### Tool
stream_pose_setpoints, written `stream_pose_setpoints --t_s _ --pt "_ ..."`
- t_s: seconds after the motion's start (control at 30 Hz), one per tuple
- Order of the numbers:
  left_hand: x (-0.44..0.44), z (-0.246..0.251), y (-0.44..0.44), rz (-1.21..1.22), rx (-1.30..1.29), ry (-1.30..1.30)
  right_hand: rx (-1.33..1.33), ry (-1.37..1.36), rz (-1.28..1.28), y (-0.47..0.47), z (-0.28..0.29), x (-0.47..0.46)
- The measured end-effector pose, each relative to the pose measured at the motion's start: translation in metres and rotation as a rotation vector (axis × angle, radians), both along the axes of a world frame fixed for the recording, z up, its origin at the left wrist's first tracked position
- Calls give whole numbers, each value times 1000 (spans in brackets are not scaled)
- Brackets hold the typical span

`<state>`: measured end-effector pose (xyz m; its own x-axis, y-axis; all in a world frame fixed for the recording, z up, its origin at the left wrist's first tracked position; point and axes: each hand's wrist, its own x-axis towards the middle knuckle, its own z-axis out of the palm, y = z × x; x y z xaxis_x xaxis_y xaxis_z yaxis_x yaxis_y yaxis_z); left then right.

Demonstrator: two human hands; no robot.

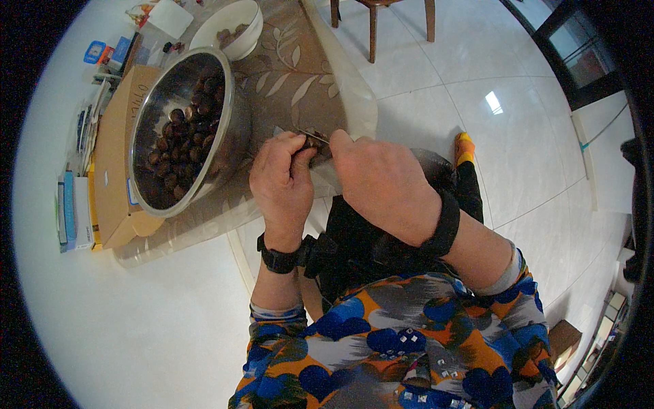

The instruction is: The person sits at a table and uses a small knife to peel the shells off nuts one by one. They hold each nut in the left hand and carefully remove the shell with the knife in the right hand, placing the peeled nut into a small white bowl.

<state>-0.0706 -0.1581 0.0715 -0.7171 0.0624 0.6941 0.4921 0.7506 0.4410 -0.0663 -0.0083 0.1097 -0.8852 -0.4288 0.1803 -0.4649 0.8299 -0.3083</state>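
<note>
Over the table edge, my left hand (283,179) pinches a small dark brown piece, seemingly a chestnut (308,143), between thumb and fingers. My right hand (386,184) is closed on a thin metal tool (315,136), perhaps a knife blade, whose far end reaches the piece. The tool's grip is hidden inside the fist. Left of my hands, a large metal bowl (228,110) holds many round brown nuts that look like chestnuts (176,153). A white bowl (254,36) behind it contains several brown pieces (232,36). Brown bits lie close beneath my fingers.
The table has a leaf-patterned cover (301,76) under clear plastic. A cardboard box (115,174), books or boxes (69,209) and small packages (120,51) stand along the wall side. A wooden stool or chair (373,30) is on the tiled floor beyond.
</note>
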Motion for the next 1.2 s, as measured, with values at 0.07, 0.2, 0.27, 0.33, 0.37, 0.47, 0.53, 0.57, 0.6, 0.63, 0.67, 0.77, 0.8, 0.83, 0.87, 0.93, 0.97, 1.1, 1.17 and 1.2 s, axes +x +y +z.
stream_pose_setpoints --t_s 0.07,0.2,0.27,0.33,0.37,0.47,0.53,0.57,0.6,0.63,0.67,0.77,0.8,0.83,0.87,0.93,0.97,1.1,1.17,1.2 --pt "0 -1 0 -10 7 -3 -69 -83 20 3 0 -2" --pt "0 -2 -2 -40 17 20 -158 -186 24 7 -4 -6" --pt "-1 -2 -3 -54 -10 42 -219 -259 23 8 -8 -9" --pt "2 -3 -3 -49 -13 18 -295 -293 33 10 -12 -10" --pt "3 -3 -3 -49 -13 6 -341 -290 42 10 -14 -10" --pt "3 -3 -3 -59 -20 29 -418 -326 67 13 -19 -11" --pt "3 -3 -3 -68 -21 39 -439 -339 73 12 -22 -11" --pt "2 -3 -3 -72 -22 45 -444 -334 70 11 -22 -11" --pt "3 -3 -3 -70 -24 43 -441 -342 57 11 -22 -10" --pt "3 -3 -3 -67 -26 41 -442 -325 44 10 -22 -8" --pt "3 -3 -3 -64 -26 40 -433 -323 20 9 -21 -4" --pt "4 -4 -3 -46 -32 14 -368 -312 -16 8 -16 2" --pt "4 -4 -3 -49 -36 18 -340 -307 -22 8 -15 3" --pt "4 -4 -4 -51 -40 23 -322 -307 -12 8 -13 2" --pt "4 -5 -4 -53 -45 27 -305 -306 -1 9 -12 2" --pt "3 -6 -5 -60 -35 34 -284 -296 23 7 -10 1" --pt "3 -7 -6 -62 -30 38 -280 -285 38 6 -10 0" --pt "3 -9 -6 -62 -42 51 -285 -275 38 4 -12 -3" --pt "3 -9 -6 -55 -46 64 -269 -301 10 3 -15 -3" --pt "4 -9 -6 -49 -64 66 -271 -309 1 3 -17 -3"
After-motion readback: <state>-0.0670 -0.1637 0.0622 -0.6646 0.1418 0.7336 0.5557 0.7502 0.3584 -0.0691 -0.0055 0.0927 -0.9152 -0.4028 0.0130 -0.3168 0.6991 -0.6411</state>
